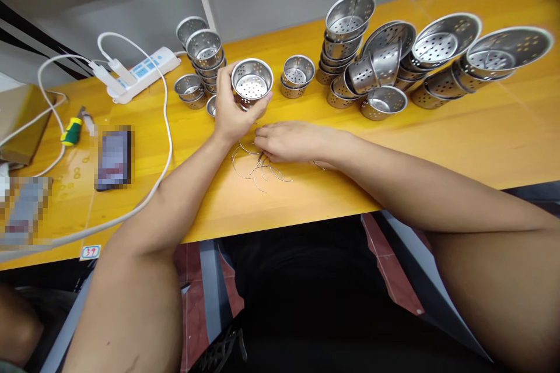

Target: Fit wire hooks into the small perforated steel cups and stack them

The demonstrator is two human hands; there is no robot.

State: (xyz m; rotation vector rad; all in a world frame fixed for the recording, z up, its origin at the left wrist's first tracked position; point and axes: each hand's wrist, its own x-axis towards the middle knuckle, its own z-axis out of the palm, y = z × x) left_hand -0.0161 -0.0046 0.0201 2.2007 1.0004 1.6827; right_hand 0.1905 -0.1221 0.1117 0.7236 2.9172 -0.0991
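Observation:
My left hand [234,106] is wrapped round a perforated metal cup [252,78], its open top facing me, above the table. Below and to its right, my right hand [282,141] is low over the tabletop with its fingers curled together. Its fingertips are at a loose bunch of thin curved wires [262,169]; whether a wire is between them is hidden. A short stack of similar cups [298,73] stands right of the held cup. Taller stacks of cups [204,49] stand behind my left hand, with a smaller stack [189,90] beside them.
Several more cup stacks [350,17] stand at the right, some leaning [503,52]. To the left are a white power strip [144,73] with a looping cable [165,111], a green-and-yellow screwdriver [72,131], a blurred phone [114,158] and a cardboard box [26,122].

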